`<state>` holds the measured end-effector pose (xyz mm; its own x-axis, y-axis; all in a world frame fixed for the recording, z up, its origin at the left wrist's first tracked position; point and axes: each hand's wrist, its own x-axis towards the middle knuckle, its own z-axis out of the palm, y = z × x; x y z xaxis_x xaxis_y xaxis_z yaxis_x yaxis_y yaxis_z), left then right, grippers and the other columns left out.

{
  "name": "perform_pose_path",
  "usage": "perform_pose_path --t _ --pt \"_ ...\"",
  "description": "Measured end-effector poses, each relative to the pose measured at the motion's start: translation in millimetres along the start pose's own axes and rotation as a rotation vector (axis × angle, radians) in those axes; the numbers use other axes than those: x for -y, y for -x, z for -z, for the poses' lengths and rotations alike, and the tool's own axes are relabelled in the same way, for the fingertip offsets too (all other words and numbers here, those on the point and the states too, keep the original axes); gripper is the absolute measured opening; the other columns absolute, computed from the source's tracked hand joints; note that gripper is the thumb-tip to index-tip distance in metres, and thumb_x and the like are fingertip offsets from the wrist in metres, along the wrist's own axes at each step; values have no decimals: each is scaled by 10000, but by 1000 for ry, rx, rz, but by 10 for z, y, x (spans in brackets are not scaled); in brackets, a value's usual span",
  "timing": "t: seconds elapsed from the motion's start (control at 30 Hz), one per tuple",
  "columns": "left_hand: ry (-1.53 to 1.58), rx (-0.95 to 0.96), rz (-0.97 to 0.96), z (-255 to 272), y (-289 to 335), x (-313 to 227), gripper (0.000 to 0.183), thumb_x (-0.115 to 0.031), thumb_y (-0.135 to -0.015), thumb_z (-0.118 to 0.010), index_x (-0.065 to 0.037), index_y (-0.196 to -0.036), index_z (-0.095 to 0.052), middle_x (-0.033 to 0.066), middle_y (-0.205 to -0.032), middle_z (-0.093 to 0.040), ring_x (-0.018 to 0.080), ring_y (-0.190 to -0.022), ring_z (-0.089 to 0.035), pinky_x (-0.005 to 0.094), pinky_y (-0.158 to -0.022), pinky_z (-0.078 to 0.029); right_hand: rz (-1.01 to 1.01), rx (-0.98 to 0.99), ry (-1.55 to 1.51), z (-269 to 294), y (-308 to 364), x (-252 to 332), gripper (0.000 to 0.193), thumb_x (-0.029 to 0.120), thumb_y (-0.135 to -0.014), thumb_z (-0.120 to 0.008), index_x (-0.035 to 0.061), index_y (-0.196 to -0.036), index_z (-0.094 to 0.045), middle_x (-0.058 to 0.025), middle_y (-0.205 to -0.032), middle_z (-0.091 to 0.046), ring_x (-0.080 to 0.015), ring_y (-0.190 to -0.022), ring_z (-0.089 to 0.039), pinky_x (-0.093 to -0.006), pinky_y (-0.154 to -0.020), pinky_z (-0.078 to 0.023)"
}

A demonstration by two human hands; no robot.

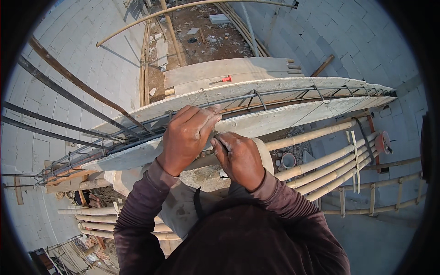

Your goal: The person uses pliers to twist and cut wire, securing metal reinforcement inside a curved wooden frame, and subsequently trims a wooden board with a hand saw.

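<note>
My left hand [190, 137] is closed over the near board [275, 112] of a narrow formwork, its fingertips pinched together by the board's top edge. Just right of it and a little nearer, my right hand [240, 158] is closed too, thumb against bent fingers, on the near side of the board. What either hand pinches is hidden by the fingers. A thin wire loop [205, 96] stands over the far board [178, 103] beyond my left fingertips. Between the boards runs a steel rebar cage [259, 100] with stirrups.
Long rebars [73, 87] stick up at the left. A red-handled tool [224, 79] lies on planks behind the formwork. Bamboo poles [316, 169] form scaffolding at the right, with a pinkish bucket [382, 142] at their end. Grey block walls [366, 46] stand around; rubble covers the ground below.
</note>
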<state>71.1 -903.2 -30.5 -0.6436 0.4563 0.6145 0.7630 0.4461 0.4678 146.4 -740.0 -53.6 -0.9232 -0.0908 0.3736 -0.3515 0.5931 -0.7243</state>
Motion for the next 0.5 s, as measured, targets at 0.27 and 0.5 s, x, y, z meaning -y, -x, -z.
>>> perform_pose_path --t 0.27,0.5 --pt "9 -40 -3 -19 113 101 200 -103 -891 -805 -5 -985 -658 136 -920 -715 335 -855 -700 418 -746 -556 9 159 -23 207 -158 68 196 141 -990 -684 -23 -888 -651 -256 -740 -613 -492 -709 -598 -506 -604 -461" --pt "161 24 109 71 24 68 159 -95 -920 -774 33 -995 -716 153 -946 -730 327 -870 -708 393 -763 -549 62 137 -11 164 -153 78 213 134 -999 -687 -34 -877 -637 -257 -743 -584 -500 -680 -551 -489 -576 -427"
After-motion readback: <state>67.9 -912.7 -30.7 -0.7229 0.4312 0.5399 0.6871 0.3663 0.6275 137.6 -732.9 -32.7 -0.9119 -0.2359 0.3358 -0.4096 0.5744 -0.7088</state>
